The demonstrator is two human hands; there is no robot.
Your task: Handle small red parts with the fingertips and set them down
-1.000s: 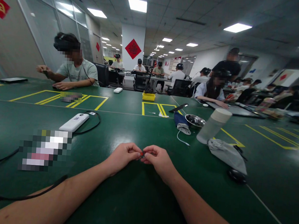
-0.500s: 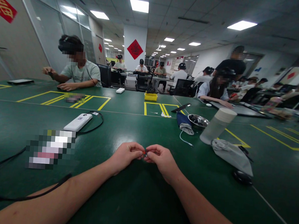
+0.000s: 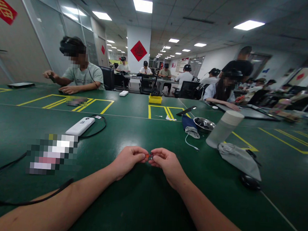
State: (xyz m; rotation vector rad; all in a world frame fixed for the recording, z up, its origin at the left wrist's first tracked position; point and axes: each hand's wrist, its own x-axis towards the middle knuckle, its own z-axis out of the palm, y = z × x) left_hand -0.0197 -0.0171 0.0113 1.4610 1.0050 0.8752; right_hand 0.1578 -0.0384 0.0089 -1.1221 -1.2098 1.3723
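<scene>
My left hand point(image 3: 131, 161) pinches a tiny orange-red piece point(image 3: 147, 156) between thumb and fingertips. Facing it, my right hand point(image 3: 166, 164) is closed on a small dark piece with a clear or shiny part point(image 3: 151, 156). Both pieces are too small to name, and the fingers cover much of them. The fingertips of the two hands nearly meet above the green table point(image 3: 142, 206). I cannot tell whether the two pieces touch.
To the left lie a white power bank point(image 3: 80, 126) with a black cable and a blurred-out item. At right are a frosted bottle point(image 3: 224, 129), a metal bowl point(image 3: 204, 124), a grey pouch point(image 3: 239, 160) and a black mouse point(image 3: 250, 181). Other people sit across the table.
My hands hold nearly the same place. The fingertips have shifted slightly, and the orange-red and dark pieces show a little more plainly between them.
</scene>
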